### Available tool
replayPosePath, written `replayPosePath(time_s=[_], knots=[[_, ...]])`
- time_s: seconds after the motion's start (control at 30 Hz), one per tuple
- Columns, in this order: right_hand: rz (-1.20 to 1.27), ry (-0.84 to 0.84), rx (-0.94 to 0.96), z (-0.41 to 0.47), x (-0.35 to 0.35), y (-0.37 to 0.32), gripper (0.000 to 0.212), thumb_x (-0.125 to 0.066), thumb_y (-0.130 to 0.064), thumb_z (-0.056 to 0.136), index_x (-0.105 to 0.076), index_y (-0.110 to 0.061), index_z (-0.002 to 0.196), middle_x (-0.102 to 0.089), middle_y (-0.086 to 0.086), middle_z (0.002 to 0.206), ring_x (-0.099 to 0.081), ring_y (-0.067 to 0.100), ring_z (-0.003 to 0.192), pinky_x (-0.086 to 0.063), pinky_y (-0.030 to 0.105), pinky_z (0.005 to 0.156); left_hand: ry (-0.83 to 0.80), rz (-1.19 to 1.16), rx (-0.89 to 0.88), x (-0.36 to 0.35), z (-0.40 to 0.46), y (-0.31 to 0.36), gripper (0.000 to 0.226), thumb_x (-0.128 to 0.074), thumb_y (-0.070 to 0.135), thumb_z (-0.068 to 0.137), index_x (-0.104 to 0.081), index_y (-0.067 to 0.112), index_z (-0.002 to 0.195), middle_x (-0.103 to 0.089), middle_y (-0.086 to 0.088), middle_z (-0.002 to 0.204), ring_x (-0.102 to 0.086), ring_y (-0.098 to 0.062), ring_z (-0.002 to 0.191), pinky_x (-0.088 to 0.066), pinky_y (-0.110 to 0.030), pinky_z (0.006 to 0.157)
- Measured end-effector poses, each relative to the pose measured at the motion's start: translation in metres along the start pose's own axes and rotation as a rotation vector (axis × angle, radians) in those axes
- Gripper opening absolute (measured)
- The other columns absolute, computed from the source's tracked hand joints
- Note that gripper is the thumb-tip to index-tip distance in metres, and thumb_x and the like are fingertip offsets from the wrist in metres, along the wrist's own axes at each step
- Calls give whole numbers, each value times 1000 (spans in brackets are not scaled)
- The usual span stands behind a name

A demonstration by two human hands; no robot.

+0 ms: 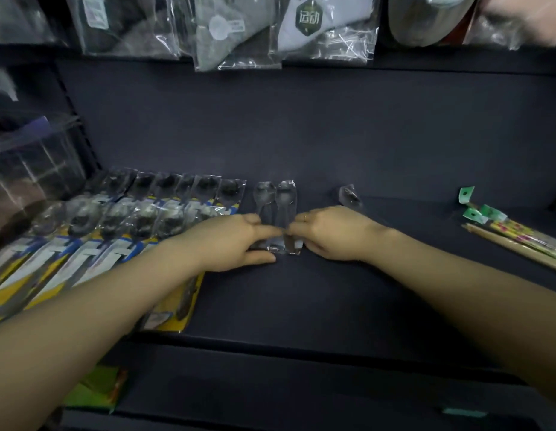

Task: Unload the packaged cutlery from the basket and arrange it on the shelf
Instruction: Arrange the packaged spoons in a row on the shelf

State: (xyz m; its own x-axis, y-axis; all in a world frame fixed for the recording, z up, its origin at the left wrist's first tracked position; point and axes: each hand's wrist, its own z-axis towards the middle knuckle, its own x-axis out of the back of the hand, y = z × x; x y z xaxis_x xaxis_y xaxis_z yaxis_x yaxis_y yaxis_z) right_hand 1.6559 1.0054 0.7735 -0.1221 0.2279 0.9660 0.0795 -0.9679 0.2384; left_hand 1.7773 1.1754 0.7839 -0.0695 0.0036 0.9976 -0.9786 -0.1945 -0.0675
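Nearest, under the left forearm, yellow-and-blue carded cutlery packs (pixel 68 262) lie in overlapping rows along the left part of the dark shelf (pixel 332 290). A green packet (pixel 93 390) shows on the level below. Mid-shelf, the left hand (pixel 239 244) and right hand (pixel 329 234) meet over two clear-wrapped spoons (pixel 278 213) lying side by side, bowls pointing away. The left fingers reach forward onto the wrap's near end; the right fingers curl round and pinch that same end. A third clear-wrapped spoon (pixel 349 195) lies just beyond the right hand. Far right lie chopstick packs (pixel 512 237) with green tags. Behind, a dark back panel carries hanging bagged socks (pixel 239 32), blurred.
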Motion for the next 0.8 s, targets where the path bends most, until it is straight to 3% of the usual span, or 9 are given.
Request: replayPosePath(time_s=[0.1,0.2,0.3,0.37,0.43,0.5,0.6,0.67,0.8], knots=[[413,4,-219,-6,5,-6,41,-45,-10,89,-55,-19,128,-46,-1,140,-44,16,127,-38,29,104,1,-64,-78,-6,6,-9,44,-49,48,88,-48,35,130,-46,1,125,-52,-17,110,-46,-32,90],[701,-23,-375,-3,-2,-12,51,-49,-36,93,-41,-14,138,-43,-3,142,-38,12,132,-27,21,109,-11,-211,-133,-10,11,-13,41,-55,42,87,-56,24,124,-43,2,136,-50,-18,118,-43,-37,97],[536,-164,-339,7,-9,-20,82,-45,-63,82,-29,-12,144,-36,4,149,-34,17,138,-26,41,116,-40,-292,-137,-8,14,-15,39,-59,37,85,-57,15,118,-49,-3,134,-50,-18,119,-39,-32,98],[439,-206,-366,12,-14,-24,83,-43,-59,86,-17,-13,149,-16,3,159,-16,16,146,-12,40,120,-28,-324,-136,-7,15,-20,38,-63,36,83,-59,14,114,-53,-4,128,-52,-17,115,-40,-31,97],[433,-182,-359,13,-11,-28,75,-40,-55,91,-17,-14,149,-15,2,159,-15,14,146,-11,37,118,-3,-342,-134,-9,17,-24,34,-65,36,81,-61,15,108,-57,-4,120,-55,-16,108,-43,-32,93],[484,-68,-386,3,-6,-21,61,-38,-50,93,-35,-15,143,-34,2,152,-29,17,141,-22,35,116,24,-332,-136,-11,19,-25,30,-65,39,80,-61,17,100,-58,-2,111,-57,-16,98,-46,-37,88],[297,75,-788,-31,2,9,49,-48,-45,90,-51,-11,126,-54,13,131,-48,33,123,-41,42,101,61,-302,-140,-12,21,-19,34,-62,44,80,-60,18,100,-55,3,110,-56,-15,98,-47,-37,87],[151,-31,-1061,-58,5,30,44,-51,-44,88,-57,-4,104,-58,21,117,-53,38,108,-46,40,88,130,-329,-146,-11,21,-15,46,-58,53,78,-58,20,110,-53,6,118,-52,-12,107,-44,-33,93],[446,-133,-1167,-79,10,43,37,-64,-33,82,-60,3,78,-60,15,76,-58,30,80,-40,32,56,264,-396,-171,-3,22,4,46,-49,55,79,-62,19,104,-59,6,110,-56,-12,104,-45,-32,91]])
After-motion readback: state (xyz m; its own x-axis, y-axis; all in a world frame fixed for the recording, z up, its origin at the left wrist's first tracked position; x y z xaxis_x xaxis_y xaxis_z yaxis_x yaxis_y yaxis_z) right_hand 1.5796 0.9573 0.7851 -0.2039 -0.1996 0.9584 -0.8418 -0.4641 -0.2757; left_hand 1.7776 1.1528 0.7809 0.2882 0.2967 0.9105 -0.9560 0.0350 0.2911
